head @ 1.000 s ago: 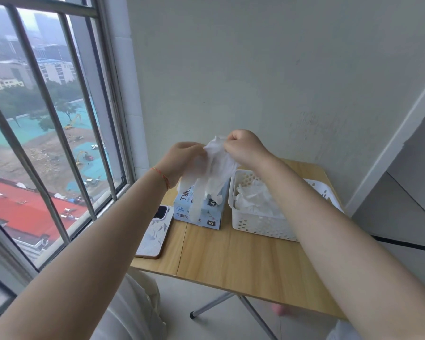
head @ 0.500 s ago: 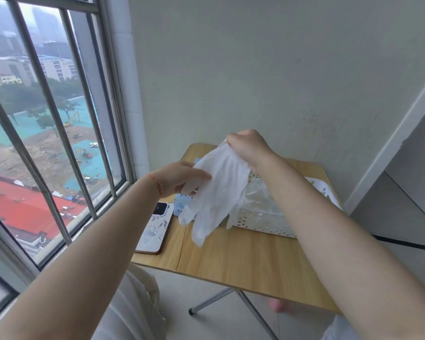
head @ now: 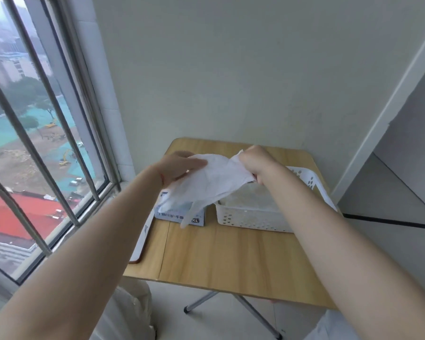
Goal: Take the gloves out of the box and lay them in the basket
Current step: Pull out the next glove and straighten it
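Note:
A thin white glove (head: pixel 214 182) hangs stretched in the air between my two hands, its fingers drooping over the blue glove box (head: pixel 179 213). My right hand (head: pixel 255 159) grips the glove's cuff end in a fist above the white perforated basket (head: pixel 250 218). My left hand (head: pixel 182 165) touches the glove's other side with nearly straight fingers, thumb under the sheet. Pale gloves lie inside the basket. The box stands just left of the basket on the wooden table (head: pixel 231 261).
A phone (head: pixel 142 239) lies at the table's left edge, mostly hidden by my left forearm. A barred window runs along the left, a wall stands behind the table. The table's metal legs show below the front edge.
The glove has come free of the box and been spread out sideways. My left hand let go, then came back up to the glove. My view tilted down toward the table.

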### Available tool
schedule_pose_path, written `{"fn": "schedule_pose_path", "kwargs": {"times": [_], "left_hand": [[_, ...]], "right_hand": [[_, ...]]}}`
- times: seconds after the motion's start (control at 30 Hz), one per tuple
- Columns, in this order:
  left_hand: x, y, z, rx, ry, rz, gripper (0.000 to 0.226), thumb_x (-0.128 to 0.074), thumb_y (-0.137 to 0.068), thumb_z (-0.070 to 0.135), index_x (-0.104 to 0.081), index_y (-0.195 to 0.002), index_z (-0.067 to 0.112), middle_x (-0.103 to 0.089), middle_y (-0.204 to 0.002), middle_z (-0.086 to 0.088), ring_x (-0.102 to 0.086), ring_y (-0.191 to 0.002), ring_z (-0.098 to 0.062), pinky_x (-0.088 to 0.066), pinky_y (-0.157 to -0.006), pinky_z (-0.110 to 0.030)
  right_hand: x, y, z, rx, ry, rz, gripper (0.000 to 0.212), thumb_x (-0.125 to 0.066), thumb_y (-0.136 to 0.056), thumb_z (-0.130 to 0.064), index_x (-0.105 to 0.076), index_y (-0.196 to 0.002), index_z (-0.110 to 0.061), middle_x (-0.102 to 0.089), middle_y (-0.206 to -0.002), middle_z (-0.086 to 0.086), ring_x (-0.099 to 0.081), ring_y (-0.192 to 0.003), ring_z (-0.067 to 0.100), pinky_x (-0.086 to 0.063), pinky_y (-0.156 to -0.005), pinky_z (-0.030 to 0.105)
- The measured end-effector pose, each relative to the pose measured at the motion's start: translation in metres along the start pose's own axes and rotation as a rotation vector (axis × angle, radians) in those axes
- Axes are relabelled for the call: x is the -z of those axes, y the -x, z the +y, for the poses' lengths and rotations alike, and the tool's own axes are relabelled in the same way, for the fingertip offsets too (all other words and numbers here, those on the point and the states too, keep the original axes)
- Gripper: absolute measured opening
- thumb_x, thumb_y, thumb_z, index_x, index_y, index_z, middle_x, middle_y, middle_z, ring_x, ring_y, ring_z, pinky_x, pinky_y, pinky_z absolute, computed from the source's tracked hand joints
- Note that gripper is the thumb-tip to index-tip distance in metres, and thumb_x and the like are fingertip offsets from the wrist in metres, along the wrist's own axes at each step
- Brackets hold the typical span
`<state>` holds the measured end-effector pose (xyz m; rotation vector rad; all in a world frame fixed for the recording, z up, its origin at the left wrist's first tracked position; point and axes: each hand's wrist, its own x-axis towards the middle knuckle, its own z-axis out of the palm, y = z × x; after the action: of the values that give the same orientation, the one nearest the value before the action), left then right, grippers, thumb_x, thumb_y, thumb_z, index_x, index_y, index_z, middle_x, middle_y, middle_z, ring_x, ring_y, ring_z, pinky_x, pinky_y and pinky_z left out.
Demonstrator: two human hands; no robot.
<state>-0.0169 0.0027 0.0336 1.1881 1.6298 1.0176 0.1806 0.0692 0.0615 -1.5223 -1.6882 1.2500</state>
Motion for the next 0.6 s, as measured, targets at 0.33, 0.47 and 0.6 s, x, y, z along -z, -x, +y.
{"fn": "schedule_pose_path", "kwargs": {"times": [0.33,0.47,0.6], "left_hand": [[-0.096,-0.054,0.027,-0.163,-0.503,0.194,0.01,-0.066,-0.084,0.034,-0.066,-0.076,0.027,-0.062,-0.086,0.006,-0.058,-0.077,-0.013,-0.046,-0.065,-0.026],[-0.123,-0.06,0.028,-0.251,-0.699,0.211,0.019,-0.06,-0.087,0.026,-0.066,-0.106,0.024,-0.063,-0.103,-0.003,-0.062,-0.089,-0.025,-0.053,-0.076,-0.036],[-0.142,-0.057,0.023,-0.517,-0.862,0.222,0.021,-0.061,-0.091,0.028,-0.065,-0.111,0.023,-0.056,-0.113,-0.004,-0.056,-0.105,-0.026,-0.046,-0.088,-0.036]], "right_hand": [[0.069,-0.011,0.066,-0.075,0.217,0.133,0.033,-0.039,-0.101,-0.012,-0.048,-0.129,0.003,-0.054,-0.104,0.018,-0.055,-0.081,0.03,-0.036,-0.044,0.024],[0.087,-0.011,0.087,-0.053,0.352,0.217,0.042,-0.036,-0.101,-0.009,-0.036,-0.142,-0.001,-0.053,-0.133,0.017,-0.057,-0.108,0.033,-0.043,-0.062,0.028],[0.091,-0.011,0.102,0.037,0.598,0.303,0.053,-0.037,-0.098,-0.002,-0.021,-0.149,-0.001,-0.062,-0.097,0.011,-0.051,-0.066,0.018,-0.034,-0.047,0.028]]}}
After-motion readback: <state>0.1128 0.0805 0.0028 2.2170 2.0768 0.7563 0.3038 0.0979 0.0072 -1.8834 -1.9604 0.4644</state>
